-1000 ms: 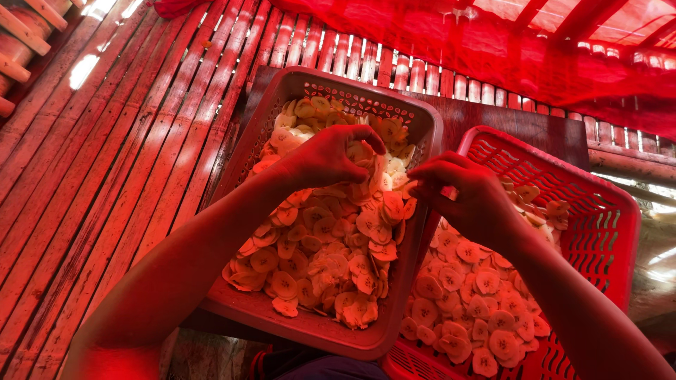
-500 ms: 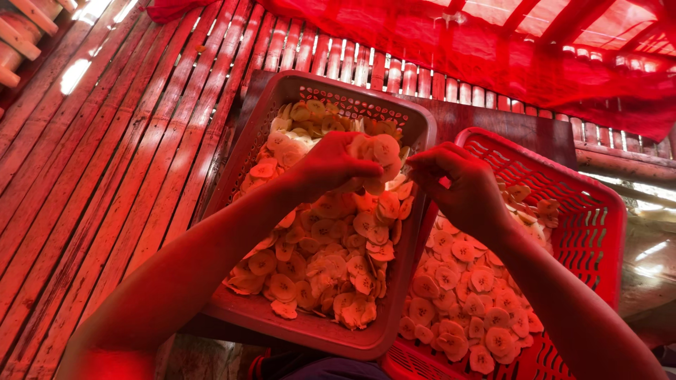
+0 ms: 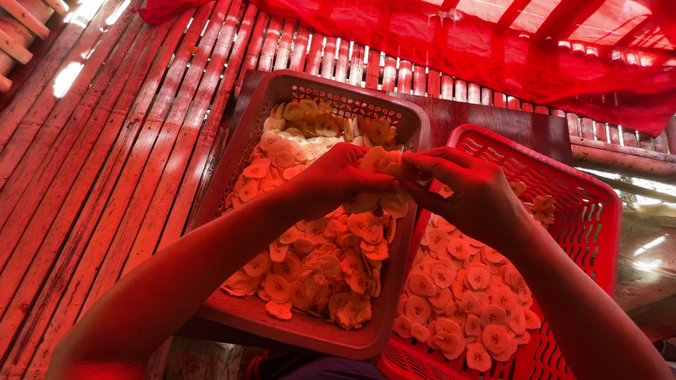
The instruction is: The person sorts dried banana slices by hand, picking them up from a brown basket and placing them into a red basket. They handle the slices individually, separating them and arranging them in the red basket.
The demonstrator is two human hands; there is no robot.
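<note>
Head: both hands pinching slices

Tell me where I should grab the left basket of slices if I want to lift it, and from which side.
Probably by the long side rims of the left basket, one hand per side, coming from above. It is a wide, shallow rectangular tray heaped with thin slices, so a grip on one end would likely tip it. Its right rim lies against the red basket, so fingers have little room there.
</note>
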